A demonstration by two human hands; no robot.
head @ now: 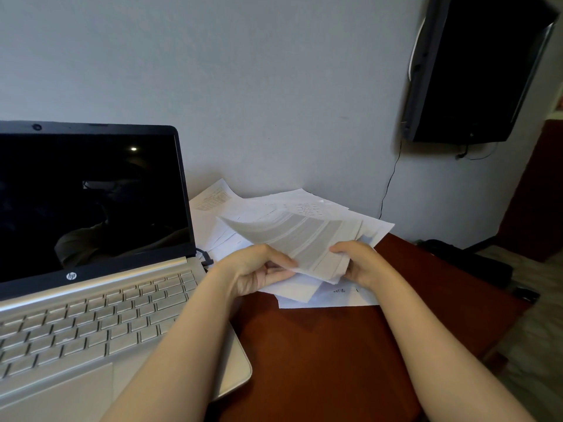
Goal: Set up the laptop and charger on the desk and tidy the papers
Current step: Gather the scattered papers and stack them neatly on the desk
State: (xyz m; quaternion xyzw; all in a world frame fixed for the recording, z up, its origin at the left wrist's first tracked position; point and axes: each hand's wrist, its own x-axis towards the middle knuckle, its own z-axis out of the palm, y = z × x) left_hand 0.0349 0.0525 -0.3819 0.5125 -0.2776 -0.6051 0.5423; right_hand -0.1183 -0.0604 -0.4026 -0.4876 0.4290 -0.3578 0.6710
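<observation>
Both hands, left hand and right hand, grip a fanned sheaf of papers above the desk, at three o'clock from the open laptop. Tidying appears underway; squaring the edges seems next.

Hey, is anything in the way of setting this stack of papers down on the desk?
Only loose sheets, spread on the desk directly under the stack your left hand and right hand grip. Bare desk shows nearer you.
</observation>
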